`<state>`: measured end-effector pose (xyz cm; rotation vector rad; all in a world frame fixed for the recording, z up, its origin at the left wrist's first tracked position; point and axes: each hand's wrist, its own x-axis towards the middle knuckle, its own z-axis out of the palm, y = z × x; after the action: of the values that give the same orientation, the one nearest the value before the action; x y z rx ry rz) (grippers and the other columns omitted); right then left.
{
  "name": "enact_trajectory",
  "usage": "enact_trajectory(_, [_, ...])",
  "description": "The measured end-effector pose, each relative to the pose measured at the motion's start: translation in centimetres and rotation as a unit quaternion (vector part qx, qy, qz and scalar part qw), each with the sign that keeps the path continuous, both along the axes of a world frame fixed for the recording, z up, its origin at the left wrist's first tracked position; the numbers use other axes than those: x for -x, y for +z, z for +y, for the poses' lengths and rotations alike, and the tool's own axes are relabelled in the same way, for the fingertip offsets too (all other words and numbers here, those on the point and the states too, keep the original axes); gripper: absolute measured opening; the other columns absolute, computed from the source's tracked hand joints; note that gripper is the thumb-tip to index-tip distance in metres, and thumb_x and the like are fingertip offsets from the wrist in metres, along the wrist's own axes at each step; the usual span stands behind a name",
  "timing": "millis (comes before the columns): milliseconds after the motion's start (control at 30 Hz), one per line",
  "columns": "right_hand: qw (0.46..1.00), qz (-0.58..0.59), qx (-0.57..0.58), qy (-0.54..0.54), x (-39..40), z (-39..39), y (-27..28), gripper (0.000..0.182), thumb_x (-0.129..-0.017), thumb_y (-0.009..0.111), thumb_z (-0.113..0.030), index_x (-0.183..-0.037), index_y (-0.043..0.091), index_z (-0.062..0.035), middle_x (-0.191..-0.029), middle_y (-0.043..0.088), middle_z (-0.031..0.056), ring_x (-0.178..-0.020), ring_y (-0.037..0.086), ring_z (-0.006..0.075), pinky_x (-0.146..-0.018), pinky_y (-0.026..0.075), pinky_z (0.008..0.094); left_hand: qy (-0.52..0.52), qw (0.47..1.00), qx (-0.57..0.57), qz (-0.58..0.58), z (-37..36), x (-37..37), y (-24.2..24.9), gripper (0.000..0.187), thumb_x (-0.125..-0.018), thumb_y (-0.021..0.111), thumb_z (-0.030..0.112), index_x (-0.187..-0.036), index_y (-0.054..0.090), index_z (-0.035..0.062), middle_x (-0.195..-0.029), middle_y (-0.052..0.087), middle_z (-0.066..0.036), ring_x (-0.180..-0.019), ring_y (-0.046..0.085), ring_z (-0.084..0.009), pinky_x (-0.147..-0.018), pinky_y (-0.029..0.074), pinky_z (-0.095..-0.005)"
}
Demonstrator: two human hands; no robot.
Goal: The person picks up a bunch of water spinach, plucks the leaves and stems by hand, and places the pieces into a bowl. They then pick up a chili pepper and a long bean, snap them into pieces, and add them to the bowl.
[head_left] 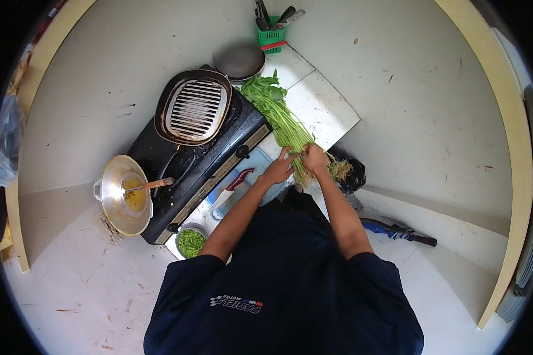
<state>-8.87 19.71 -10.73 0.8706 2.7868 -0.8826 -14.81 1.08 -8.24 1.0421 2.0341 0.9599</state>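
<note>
A long bunch of leafy greens (287, 118) with roots on lies across the white tiles, leaves toward the far corner and pale roots (339, 170) near me. My right hand (315, 158) is closed around the stems near the root end. Just left of it, my left hand (278, 168) rests at the edge of the stems, its thumb and forefinger apart. Below that hand, a knife with a dark red handle (240, 178) and pale blade lies across a blue tray or board (259, 160), which my left forearm partly covers.
A black stove (177, 171) stands at left with a ridged grill pan (196, 108) on it. Beside it sit a wok (109, 201) with yellow contents and a bowl of chopped greens (191, 242). A dark pan (238, 60), a green utensil basket (270, 38) and a black bag (354, 173) are nearby.
</note>
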Motion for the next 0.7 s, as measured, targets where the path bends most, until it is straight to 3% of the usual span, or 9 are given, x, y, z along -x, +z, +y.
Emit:
enact_trajectory(333, [0.999,0.031,-0.009,0.010,0.1,-0.6,0.8,0.027,-0.087,0.070,-0.022,-0.106,0.069,-0.0019,-0.105,0.070,0.0201,-0.099,0.068,0.0383,-0.086,0.054,0.0481,0.005,1.000,-0.006,0.022,-0.1,-0.3,-0.1,0.061,-0.091,0.066,0.014,-0.146,0.042,0.0063,-0.149,0.030,-0.017,-0.109,0.063,-0.0419,-0.094,0.055,-0.0485])
enact_trajectory(533, [0.997,-0.014,-0.073,0.032,0.3,-1.4,1.1,0.027,-0.090,0.066,-0.024,-0.109,0.067,-0.0056,-0.111,0.068,0.0165,-0.104,0.067,0.0363,-0.089,0.052,0.0501,0.012,1.000,-0.016,0.023,-0.3,-0.6,-0.7,0.060,-0.092,0.065,0.015,-0.146,0.041,0.0044,-0.152,0.031,-0.017,-0.118,0.059,-0.0427,-0.097,0.054,-0.0480])
enact_trajectory(633, [0.997,-0.031,-0.064,0.018,0.3,-1.3,1.3,0.027,-0.090,0.066,-0.026,-0.107,0.067,-0.0053,-0.111,0.068,0.0159,-0.104,0.067,0.0361,-0.089,0.052,0.0507,0.017,0.998,-0.042,0.052,-0.4,-0.8,-1.8,0.059,-0.094,0.065,0.015,-0.148,0.041,0.0067,-0.153,0.030,-0.015,-0.090,0.069,-0.0330,-0.086,0.056,-0.0458])
enact_trajectory(700, [0.998,-0.020,-0.052,0.013,0.4,-1.4,1.6,0.026,-0.090,0.066,-0.026,-0.106,0.067,-0.0051,-0.110,0.068,0.0161,-0.105,0.067,0.0364,-0.089,0.052,0.0508,0.022,0.998,-0.032,0.039,-0.3,-0.8,-2.1,0.059,-0.094,0.065,0.015,-0.148,0.041,0.0073,-0.154,0.030,-0.015,-0.092,0.069,-0.0342,-0.087,0.056,-0.0458])
